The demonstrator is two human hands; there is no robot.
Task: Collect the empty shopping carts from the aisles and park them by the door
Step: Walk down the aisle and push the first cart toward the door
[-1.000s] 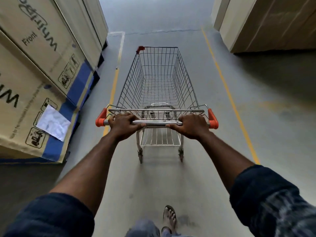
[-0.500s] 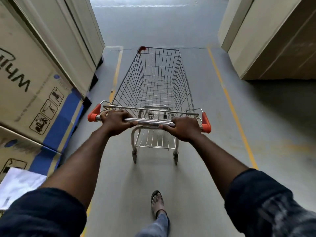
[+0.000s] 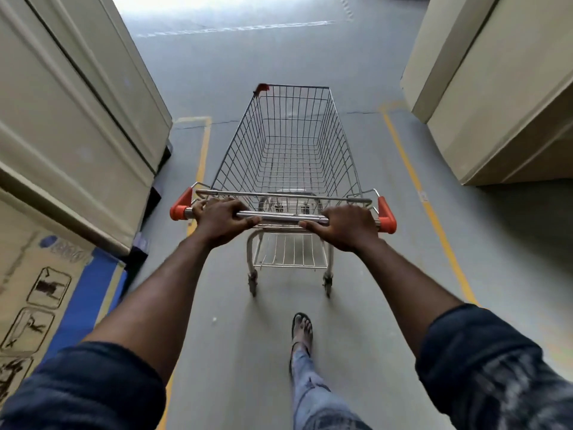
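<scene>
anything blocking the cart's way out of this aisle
Nothing visible does. The floor ahead of the shopping cart lies bare between the cardboard boxes on its left and those on its right, out to the open cross-aisle. No door shows.

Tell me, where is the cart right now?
The cart stands mid-aisle straight ahead in the head view, between two yellow floor lines, boxes stacked on either side. The left hand and right hand grip its handle.

dark navy sleeves (image 3: 83, 389) pushed up past the elbows, faded ripped jeans (image 3: 313, 395), black flip-flop (image 3: 301, 332)
</scene>
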